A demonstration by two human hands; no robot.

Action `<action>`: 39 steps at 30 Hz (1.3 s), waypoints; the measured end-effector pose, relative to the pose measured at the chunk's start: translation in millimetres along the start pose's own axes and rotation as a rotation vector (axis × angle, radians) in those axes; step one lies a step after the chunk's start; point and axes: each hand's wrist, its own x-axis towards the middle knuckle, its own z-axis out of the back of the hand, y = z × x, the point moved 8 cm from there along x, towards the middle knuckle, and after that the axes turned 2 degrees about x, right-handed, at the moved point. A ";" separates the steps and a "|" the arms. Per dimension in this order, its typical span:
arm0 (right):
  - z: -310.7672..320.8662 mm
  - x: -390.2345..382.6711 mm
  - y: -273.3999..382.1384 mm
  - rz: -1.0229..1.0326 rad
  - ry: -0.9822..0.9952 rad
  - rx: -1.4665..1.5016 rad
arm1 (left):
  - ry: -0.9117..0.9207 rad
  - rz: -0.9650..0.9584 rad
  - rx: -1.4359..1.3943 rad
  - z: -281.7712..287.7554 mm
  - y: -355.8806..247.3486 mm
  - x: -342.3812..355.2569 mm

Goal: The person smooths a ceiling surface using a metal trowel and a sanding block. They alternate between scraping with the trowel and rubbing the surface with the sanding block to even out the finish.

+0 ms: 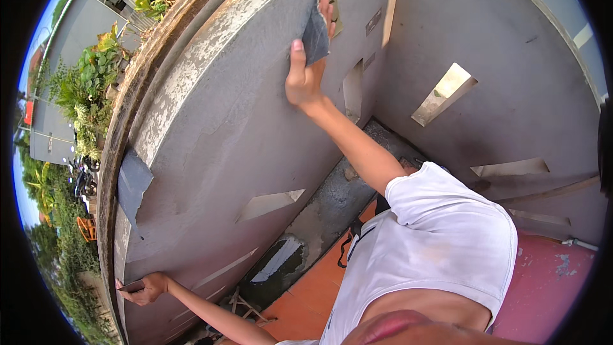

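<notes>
My right hand (306, 83) is raised at the grey plastered wall (255, 115), near a rectangular opening close to its top. It holds a dark grey sheet of sandpaper (315, 37), which covers part of the fingers; thumb and fingertips show around it. At the lower left, my left hand (148, 288) is closed, pinching a small dark flat piece (132, 287) by the wall's edge. That piece's kind is hard to make out. Between the two hands, another dark grey sheet (134, 182) hangs over the wall's edge.
Slanted openings pierce both walls, one of them a bright slot (445, 94) in the adjoining wall (498, 38). Below are a grey ledge (325, 188), an orange floor (313, 281) and wooden sticks (250, 306). Potted plants (96, 76) stand beyond the wall. A pink surface (543, 287) lies at right.
</notes>
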 end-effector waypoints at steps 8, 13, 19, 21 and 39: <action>42.6 63.1 -47.0 -0.078 0.168 -0.177 | 0.003 -0.012 0.014 -9.7 -0.5 -11.5; 23.4 -19.1 -2.3 -0.151 0.305 0.000 | 0.023 -0.018 -0.008 -5.2 -9.0 -10.3; 46.8 -11.8 -18.4 0.013 0.567 -0.191 | 0.022 0.039 0.005 -4.9 1.0 -16.3; 46.7 -5.2 -20.2 0.031 0.575 -0.120 | -0.023 0.030 0.037 -10.8 43.4 -25.2; 72.0 117.3 -67.5 0.100 0.134 -0.091 | 0.076 -0.035 0.081 -11.8 13.9 -20.1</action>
